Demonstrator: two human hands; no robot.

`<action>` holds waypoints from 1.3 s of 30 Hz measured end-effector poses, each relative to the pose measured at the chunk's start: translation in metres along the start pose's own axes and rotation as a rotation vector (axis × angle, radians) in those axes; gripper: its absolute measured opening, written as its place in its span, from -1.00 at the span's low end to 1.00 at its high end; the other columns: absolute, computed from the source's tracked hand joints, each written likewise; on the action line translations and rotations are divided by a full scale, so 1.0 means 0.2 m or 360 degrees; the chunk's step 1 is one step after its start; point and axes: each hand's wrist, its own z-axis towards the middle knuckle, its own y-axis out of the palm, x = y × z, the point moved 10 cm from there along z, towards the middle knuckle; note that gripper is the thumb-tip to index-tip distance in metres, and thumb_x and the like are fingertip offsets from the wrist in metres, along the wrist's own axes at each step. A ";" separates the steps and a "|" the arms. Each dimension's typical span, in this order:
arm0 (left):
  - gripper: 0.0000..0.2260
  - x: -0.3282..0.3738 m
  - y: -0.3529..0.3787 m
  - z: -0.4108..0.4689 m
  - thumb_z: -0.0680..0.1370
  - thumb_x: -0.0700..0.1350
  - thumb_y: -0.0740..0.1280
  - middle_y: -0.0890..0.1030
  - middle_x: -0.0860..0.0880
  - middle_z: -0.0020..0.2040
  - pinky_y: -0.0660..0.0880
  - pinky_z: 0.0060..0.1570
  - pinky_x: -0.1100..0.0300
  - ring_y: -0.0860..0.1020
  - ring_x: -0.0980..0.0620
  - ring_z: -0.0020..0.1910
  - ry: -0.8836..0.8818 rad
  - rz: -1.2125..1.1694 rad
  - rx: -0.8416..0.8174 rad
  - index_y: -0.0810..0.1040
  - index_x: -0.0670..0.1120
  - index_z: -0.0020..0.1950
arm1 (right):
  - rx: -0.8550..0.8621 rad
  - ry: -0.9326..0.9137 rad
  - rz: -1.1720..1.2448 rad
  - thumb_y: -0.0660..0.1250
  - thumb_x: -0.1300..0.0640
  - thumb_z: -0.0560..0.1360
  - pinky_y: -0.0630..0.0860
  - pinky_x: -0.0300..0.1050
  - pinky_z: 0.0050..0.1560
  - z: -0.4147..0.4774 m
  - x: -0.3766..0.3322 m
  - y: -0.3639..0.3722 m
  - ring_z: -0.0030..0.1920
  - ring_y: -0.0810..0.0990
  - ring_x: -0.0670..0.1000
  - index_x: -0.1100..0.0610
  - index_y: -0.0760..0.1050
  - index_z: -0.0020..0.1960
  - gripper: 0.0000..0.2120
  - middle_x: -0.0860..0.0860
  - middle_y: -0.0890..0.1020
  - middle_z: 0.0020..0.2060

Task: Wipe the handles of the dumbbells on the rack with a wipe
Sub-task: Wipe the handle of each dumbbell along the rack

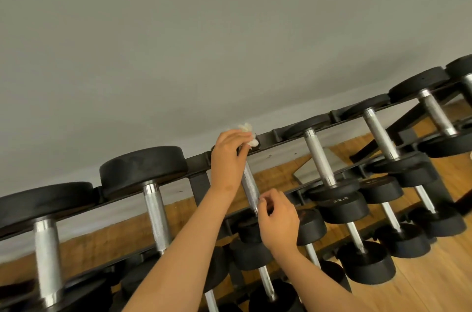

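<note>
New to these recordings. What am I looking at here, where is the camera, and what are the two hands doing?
There is no machine here: a person works with bare hands, and the single picture comes from a tilted camera worn on their head. In front stands a rack of black dumbbells with metal handles, against a grey wall, with a wooden floor below. The left hand grips a white wipe at the far end of one handle. The right hand pinches that handle's near end, seemingly to steady it.
</note>
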 end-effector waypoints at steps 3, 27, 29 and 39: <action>-0.79 -0.03 -0.04 -0.05 0.51 -0.22 0.42 0.61 0.09 0.07 0.39 0.26 0.34 0.51 0.21 0.15 -0.0047 -0.0034 0.0030 0.67 0.00 0.09 | 0.0003 -0.0030 0.0002 0.14 -0.04 0.50 0.53 -0.03 -0.16 0.00 -0.01 0.00 -0.24 0.50 -0.14 -0.06 0.45 -0.17 -0.85 -0.17 0.51 -0.27; -0.78 0.29 0.53 -0.52 0.50 -0.15 0.43 0.62 0.08 0.05 0.51 0.10 0.36 0.58 0.23 0.01 -0.0592 0.0013 0.0249 0.63 -0.01 0.14 | -0.0109 -0.0602 0.0006 0.30 0.07 0.54 0.40 -0.22 0.05 0.55 0.36 -0.71 0.04 0.49 -0.07 0.08 0.53 0.07 -0.86 -0.03 0.57 -0.02; -0.78 0.32 0.57 -0.49 0.51 -0.15 0.43 0.62 0.07 0.06 0.51 0.12 0.34 0.57 0.25 0.03 -0.0565 0.0046 0.0229 0.62 0.01 0.14 | -0.0108 -0.0517 -0.0019 0.25 0.01 0.55 0.40 -0.21 0.04 0.60 0.40 -0.68 0.04 0.50 -0.06 0.07 0.53 0.06 -0.82 -0.03 0.57 -0.03; -0.75 0.46 0.66 -0.05 0.50 -0.20 0.44 0.51 0.32 0.02 0.49 0.12 0.30 0.54 0.17 0.06 -0.0244 0.0137 0.0146 0.58 0.08 0.11 | -0.0126 -0.0284 -0.0127 0.23 0.00 0.52 0.42 -0.30 -0.33 0.59 0.46 -0.56 -0.19 0.55 -0.08 0.04 0.48 0.07 -0.81 -0.04 0.55 -0.10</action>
